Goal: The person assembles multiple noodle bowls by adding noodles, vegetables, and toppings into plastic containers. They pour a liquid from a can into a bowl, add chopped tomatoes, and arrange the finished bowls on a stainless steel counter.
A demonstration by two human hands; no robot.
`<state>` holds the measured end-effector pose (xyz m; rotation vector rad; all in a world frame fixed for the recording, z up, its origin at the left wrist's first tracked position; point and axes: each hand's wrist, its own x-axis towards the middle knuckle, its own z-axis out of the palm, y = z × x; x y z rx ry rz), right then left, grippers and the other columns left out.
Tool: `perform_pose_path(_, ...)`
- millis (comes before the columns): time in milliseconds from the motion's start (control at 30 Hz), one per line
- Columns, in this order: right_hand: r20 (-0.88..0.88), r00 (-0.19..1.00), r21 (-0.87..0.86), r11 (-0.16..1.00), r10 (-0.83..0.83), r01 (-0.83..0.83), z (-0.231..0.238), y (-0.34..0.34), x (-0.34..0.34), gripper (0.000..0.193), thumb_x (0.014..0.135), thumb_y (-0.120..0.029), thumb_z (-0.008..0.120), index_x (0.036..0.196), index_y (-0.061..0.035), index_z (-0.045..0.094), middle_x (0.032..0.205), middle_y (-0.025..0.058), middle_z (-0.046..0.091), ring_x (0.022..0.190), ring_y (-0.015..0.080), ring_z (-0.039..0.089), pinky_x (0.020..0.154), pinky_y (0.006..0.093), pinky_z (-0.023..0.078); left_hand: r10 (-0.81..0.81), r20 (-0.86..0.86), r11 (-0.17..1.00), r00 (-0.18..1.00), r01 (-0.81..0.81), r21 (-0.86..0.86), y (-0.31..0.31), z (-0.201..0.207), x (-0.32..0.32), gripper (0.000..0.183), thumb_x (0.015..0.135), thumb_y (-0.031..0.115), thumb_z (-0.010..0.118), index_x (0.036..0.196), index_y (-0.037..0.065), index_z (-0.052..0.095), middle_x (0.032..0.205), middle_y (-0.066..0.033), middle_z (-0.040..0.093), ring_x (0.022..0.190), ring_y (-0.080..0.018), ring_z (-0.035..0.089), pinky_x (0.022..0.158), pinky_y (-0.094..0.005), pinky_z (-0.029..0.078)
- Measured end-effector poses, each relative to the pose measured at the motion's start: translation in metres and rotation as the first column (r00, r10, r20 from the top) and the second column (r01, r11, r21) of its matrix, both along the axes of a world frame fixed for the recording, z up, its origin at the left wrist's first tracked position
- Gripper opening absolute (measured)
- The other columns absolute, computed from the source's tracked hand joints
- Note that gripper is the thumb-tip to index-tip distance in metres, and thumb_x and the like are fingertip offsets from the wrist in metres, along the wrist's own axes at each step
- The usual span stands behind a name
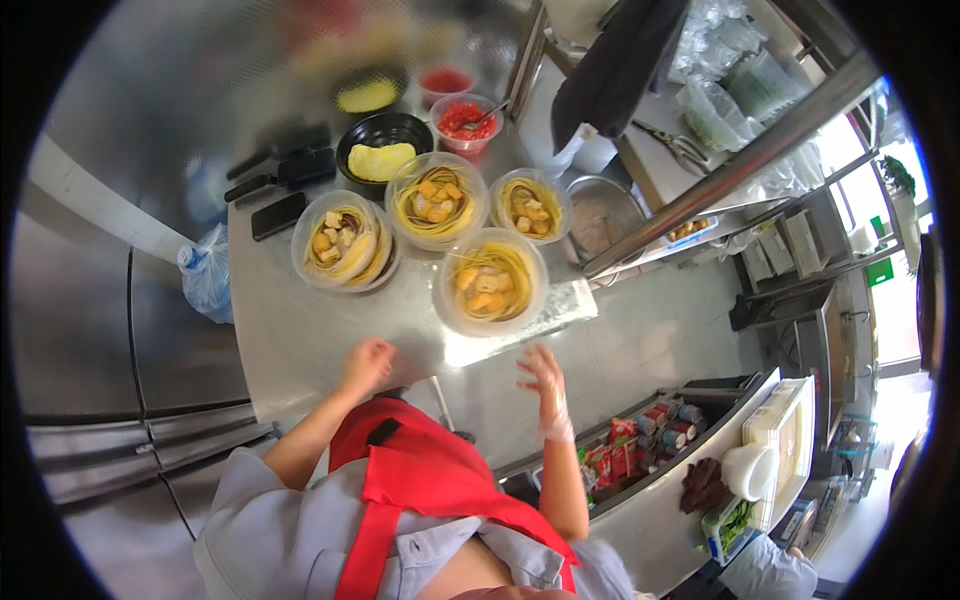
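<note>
My left hand (370, 364) is curled closed just above the front of the metal table (300, 350), with nothing visible in it. My right hand (543, 372), in a clear plastic glove, hangs off the table's front right corner, fingers bent and apart, holding nothing. Nearest to it is a clear round container of noodles (492, 282) topped with golden-brown chunks. Similar noodle containers stand behind it: one in the middle (437, 201), a smaller one (531, 206) at right, and a stacked one (341, 240) at left. Neither hand touches them.
Behind the noodles are a black bowl (382, 147) with a yellow piece of food and a tub of chopped red food (468, 122) with a spoon. A dark phone-like slab (278, 216) lies at left. A metal rail (740, 160) slants across the right, above an open drawer of cans (665, 435).
</note>
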<state>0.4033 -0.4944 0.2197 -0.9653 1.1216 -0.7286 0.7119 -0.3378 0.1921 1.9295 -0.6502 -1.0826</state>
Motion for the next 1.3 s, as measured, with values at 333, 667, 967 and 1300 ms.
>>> perform_pose_path(333, -0.292, 0.956, -0.056, 0.998, -0.036, 0.021, -0.08, -0.04, 0.1, 0.037, 0.088, -0.028, 0.054, 0.114, -0.0013, 0.06, 0.093, 0.0117, 0.068, 0.07, 0.0207, 0.067, 0.051, 0.031, 0.056, 0.302, -0.75, 0.806, 0.589, -0.578, -0.13, -0.032, -0.047, 0.147, 0.044, 0.095, 0.033, 0.05, 0.125, 0.002, 0.049, 0.115, -0.0157, 0.061, 0.101, -0.0357, 0.063, 0.081, -0.049, 0.056)
perform_pose_path(667, -0.093, 0.939, 0.108, 0.934, -0.332, 0.341, -0.058, -0.032, 0.122, 0.035, 0.087, -0.031, 0.059, 0.097, 0.0009, 0.069, 0.083, 0.0156, 0.07, 0.061, 0.0251, 0.07, 0.049, 0.0358, 0.058, 0.095, -0.835, 0.963, 0.542, -0.263, -0.061, -0.055, -0.065, 0.205, 0.046, 0.092, 0.011, 0.059, 0.135, -0.002, 0.045, 0.128, -0.0218, 0.057, 0.114, -0.0376, 0.059, 0.097, -0.0464, 0.054)
perform_pose_path(967, 0.175, 0.838, 0.111, 0.856, -0.517, 0.505, -0.063, 0.088, 0.083, 0.028, 0.085, -0.026, 0.061, 0.099, -0.0033, 0.067, 0.072, 0.008, 0.065, 0.06, 0.0173, 0.066, 0.051, 0.0314, 0.054, -0.086, -0.8, 0.992, 0.594, -0.026, -0.126, 0.019, -0.064, 0.177, 0.05, 0.09, 0.005, 0.061, 0.137, 0.002, 0.044, 0.139, -0.0163, 0.049, 0.124, -0.0331, 0.051, 0.102, -0.0481, 0.048)
perform_pose_path(1300, -0.188, 0.407, -0.241, 0.444, -0.894, 0.863, -0.049, 0.273, -0.063, 0.022, 0.081, -0.009, 0.057, 0.099, 0.0002, 0.065, 0.082, 0.0095, 0.068, 0.074, 0.0154, 0.06, 0.064, 0.0352, 0.051, -0.37, -0.766, 0.888, 0.527, 0.442, -0.125, -0.07, -0.024, -0.014, 0.046, 0.093, 0.012, 0.058, 0.137, 0.004, 0.046, 0.136, -0.0153, 0.052, 0.12, -0.0315, 0.055, 0.095, -0.0459, 0.052)
